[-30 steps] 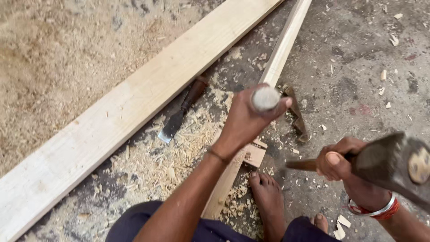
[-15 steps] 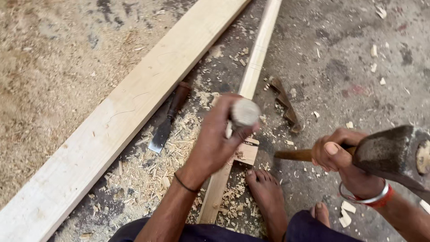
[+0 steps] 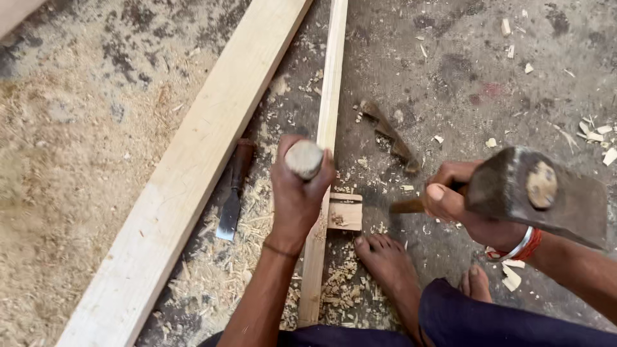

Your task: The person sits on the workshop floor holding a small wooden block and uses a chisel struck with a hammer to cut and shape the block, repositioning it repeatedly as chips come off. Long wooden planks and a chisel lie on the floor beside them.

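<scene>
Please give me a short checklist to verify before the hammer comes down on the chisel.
1. Left hand grips the chisel firmly: ok.
2. Chisel's wooden top is free above the fist: ok.
3. Right hand holds the hammer raised beside the chisel: ok.
4. Chisel edge sits on the thin strip: cannot tell, the hand hides it.
5. Bare foot is away from the cut: not ok, its toes lie right beside the strip.
6. Spare chisel lies out of the swing, by the wide plank: ok.
</scene>
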